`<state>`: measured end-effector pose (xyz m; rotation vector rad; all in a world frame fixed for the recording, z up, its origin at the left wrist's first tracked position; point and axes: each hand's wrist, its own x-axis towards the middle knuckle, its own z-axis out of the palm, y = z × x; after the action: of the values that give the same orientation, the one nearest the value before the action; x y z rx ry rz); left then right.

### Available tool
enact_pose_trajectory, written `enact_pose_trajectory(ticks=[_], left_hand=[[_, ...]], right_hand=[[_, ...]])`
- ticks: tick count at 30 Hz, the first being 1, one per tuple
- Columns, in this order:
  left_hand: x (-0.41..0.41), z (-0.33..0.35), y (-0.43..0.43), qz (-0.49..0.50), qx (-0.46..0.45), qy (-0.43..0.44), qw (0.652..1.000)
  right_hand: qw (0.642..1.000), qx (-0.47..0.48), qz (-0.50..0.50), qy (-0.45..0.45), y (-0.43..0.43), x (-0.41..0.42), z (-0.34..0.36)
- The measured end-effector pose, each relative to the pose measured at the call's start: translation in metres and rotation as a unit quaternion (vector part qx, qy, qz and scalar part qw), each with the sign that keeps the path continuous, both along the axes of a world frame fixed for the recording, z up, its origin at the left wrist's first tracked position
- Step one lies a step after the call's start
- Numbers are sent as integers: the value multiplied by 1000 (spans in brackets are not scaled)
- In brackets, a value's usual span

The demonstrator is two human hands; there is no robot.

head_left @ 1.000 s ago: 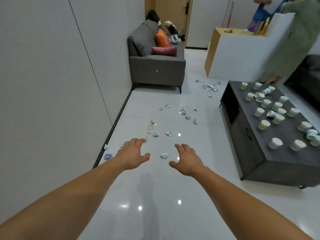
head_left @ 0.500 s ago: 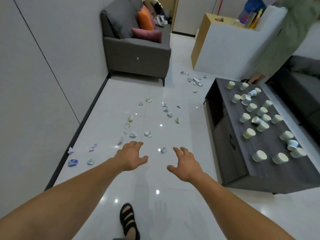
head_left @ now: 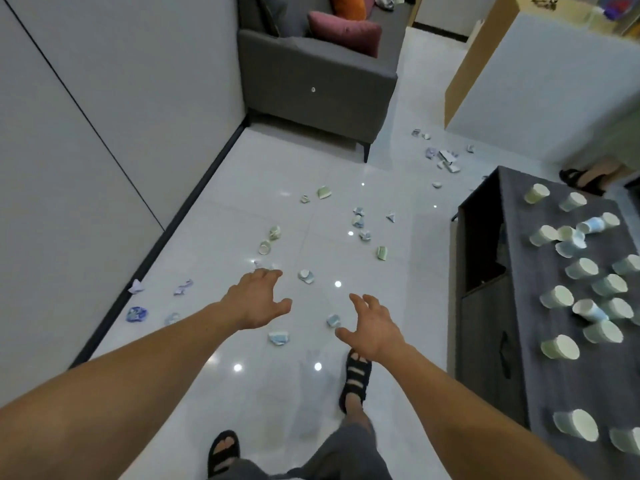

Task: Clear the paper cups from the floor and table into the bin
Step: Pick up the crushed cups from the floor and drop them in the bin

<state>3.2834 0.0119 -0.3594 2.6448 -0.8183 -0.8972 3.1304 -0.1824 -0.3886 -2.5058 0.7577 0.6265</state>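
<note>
Crushed cups (head_left: pixel 277 338) between wall (head_left: pixel 104 140) and table (head_left: pixel 554 358).

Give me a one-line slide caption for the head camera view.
Empty left hand and right hand reach over crushed paper cups on the floor; more cups crowd the dark table.
</note>
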Motion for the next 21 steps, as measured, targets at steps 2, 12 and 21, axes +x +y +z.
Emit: enact_pose_trajectory(ticks=[2, 12, 21], left_hand=[[12, -16, -27, 35, 17, 13, 999], [43, -135, -139, 185, 51, 96, 977], [63, -427, -159, 222, 67, 147, 962]], right_hand=[[999, 12, 29, 10, -38, 26, -23], [987, 65, 112, 93, -184, 119, -169], [976, 78, 141, 150, -184, 149, -473]])
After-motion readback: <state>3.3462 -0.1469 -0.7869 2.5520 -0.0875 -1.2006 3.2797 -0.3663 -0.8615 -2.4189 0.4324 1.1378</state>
